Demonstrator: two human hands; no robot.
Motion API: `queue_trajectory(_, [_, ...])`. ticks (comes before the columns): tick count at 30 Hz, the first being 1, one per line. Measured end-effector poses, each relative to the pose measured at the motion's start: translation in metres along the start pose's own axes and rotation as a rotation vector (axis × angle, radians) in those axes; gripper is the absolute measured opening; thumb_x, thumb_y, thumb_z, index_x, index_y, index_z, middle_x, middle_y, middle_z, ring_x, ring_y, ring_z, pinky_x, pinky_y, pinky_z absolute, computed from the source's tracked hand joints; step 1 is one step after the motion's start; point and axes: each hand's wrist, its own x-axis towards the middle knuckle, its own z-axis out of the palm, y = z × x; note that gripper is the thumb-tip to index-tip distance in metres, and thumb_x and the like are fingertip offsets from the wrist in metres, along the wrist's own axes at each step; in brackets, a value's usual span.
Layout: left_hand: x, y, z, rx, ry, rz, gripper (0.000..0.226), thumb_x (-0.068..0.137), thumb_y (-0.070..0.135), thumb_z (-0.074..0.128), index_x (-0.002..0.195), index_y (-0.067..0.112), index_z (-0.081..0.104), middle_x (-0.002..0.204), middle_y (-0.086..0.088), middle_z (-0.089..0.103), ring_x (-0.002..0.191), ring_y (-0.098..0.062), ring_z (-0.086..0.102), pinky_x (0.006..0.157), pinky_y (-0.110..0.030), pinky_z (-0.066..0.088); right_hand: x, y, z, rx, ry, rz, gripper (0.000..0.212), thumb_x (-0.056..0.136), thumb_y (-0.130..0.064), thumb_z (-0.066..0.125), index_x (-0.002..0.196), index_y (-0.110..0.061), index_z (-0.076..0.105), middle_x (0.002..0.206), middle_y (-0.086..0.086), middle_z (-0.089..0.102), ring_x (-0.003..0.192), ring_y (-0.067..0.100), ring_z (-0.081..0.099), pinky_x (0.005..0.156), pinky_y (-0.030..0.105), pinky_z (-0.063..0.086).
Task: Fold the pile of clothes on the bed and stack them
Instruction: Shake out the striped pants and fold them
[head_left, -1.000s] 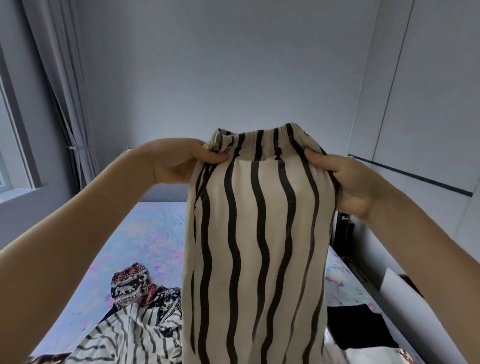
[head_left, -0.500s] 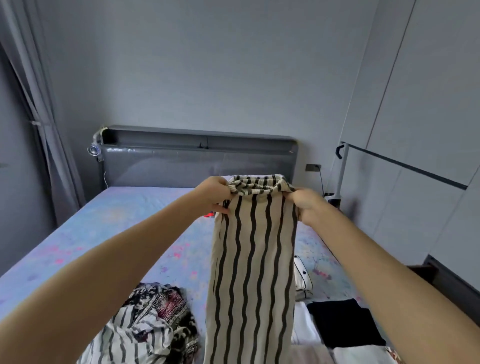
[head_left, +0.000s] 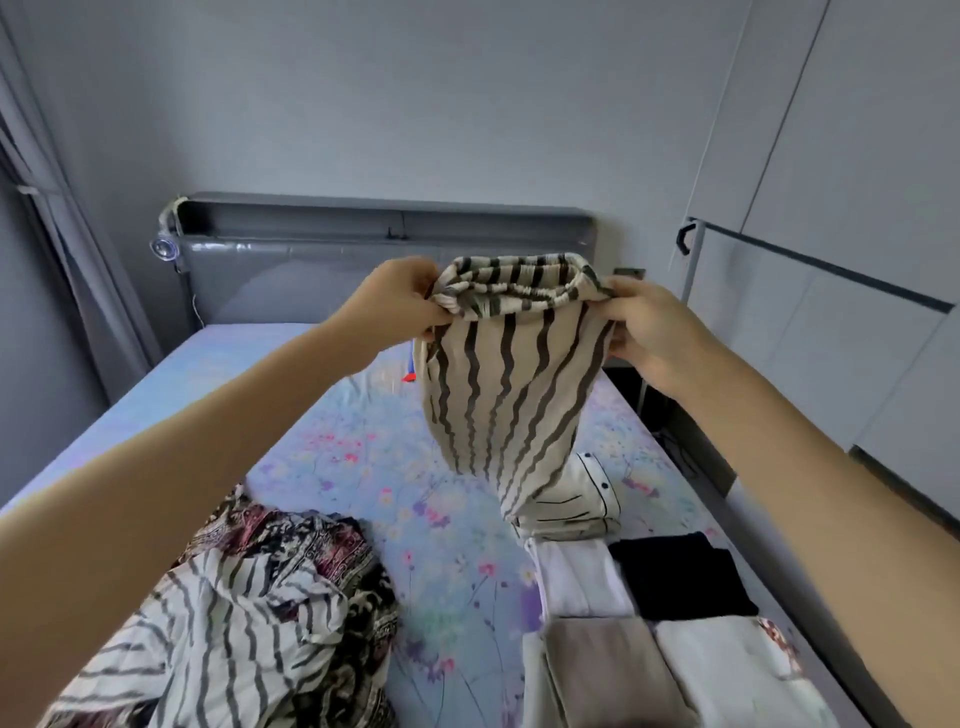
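A cream garment with wavy dark stripes (head_left: 511, 384) hangs in the air over the bed, its elastic waistband at the top. My left hand (head_left: 397, 304) pinches the waistband's left end and my right hand (head_left: 647, 325) pinches its right end. The cloth's lower end trails down toward a folded cream piece with thin dark lines (head_left: 576, 504). An unfolded pile (head_left: 249, 613) of striped and dark patterned clothes lies at the lower left. Folded white (head_left: 579, 577), black (head_left: 680, 577), beige (head_left: 608, 670) and white printed (head_left: 732, 670) pieces lie side by side at the lower right.
The bed (head_left: 452, 571) has a pale blue floral sheet and a grey headboard (head_left: 311, 260) against the wall. A curtain (head_left: 57, 218) hangs at the left. White wardrobe doors (head_left: 857, 208) and a metal rail (head_left: 696, 254) stand along the right side.
Both hands have lowered the striped garment and carried it away from my face, out over the bed. The view has tipped down, showing more of the pile and the folded pieces.
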Motion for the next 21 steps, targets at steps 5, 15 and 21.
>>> queue_trajectory(5, [-0.071, -0.049, 0.029, 0.367, -0.339, 0.011, 0.028, 0.073, 0.023, 0.076, 0.069, 0.011, 0.051, 0.067, -0.002, 0.053, 0.065, -0.015, 0.044, 0.059, -0.024, 0.035, -0.068, 0.077, -0.002, -0.066, -0.15, 0.183, 0.029, 0.092, 0.006, 0.045, 0.089, -0.014, 0.065, 0.088, 0.003, 0.067, 0.089, 0.018, 0.061, 0.083, 0.031, 0.046])
queue_trajectory(15, [-0.189, -0.099, 0.05, -0.014, -1.136, -0.252, 0.048, 0.072, 0.021, 0.075, 0.098, -0.015, 0.058, 0.093, -0.02, 0.061, 0.086, -0.025, 0.057, 0.084, -0.039, 0.042, -0.186, 0.153, -0.008, -0.045, -0.642, 0.594, 0.038, 0.076, -0.002, 0.057, 0.114, 0.002, 0.06, 0.106, 0.01, 0.067, 0.095, 0.019, 0.065, 0.071, 0.025, 0.052])
queue_trajectory(21, [-0.243, -0.146, 0.075, 0.061, -1.351, -0.285, 0.047, 0.073, 0.026, 0.075, 0.097, -0.01, 0.058, 0.099, -0.03, 0.062, 0.087, -0.028, 0.058, 0.096, -0.054, 0.043, -0.239, 0.2, 0.012, -0.158, -0.796, 0.753, 0.047, 0.069, -0.002, 0.053, 0.115, -0.003, 0.06, 0.109, 0.009, 0.068, 0.101, 0.021, 0.066, 0.077, 0.032, 0.055])
